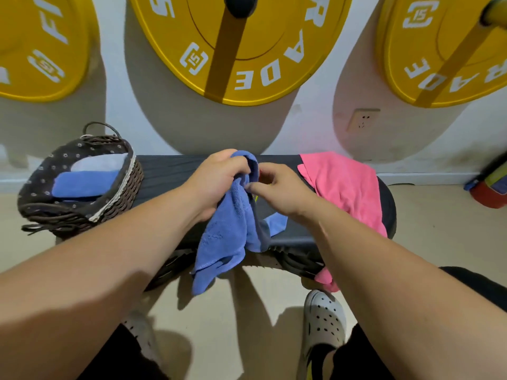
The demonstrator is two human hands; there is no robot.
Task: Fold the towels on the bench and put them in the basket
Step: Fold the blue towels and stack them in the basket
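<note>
The crumpled blue terry-cloth towel hung above the middle of the black padded bench, its upper edge bunched inside the left hand, whose fingers were curled closed around the cloth. The right hand sat just beside it, thumb and forefinger pinched near the same bunched edge; whether they actually gripped the fabric could not be told. The towel's loose lower corners drooped past the bench's near edge towards the beige floor.

A soft pink towel lay unfolded over the right end of the bench, one corner trailing off the front. At the left end stood a dark brown woven wicker basket with a dotted fabric lining, holding a folded blue towel and a paler folded towel behind it.

On the white wall hung round yellow weight plates bearing white lettering: "15" in a badge and the partial word "RADE". A white perforated clog showed below
</note>
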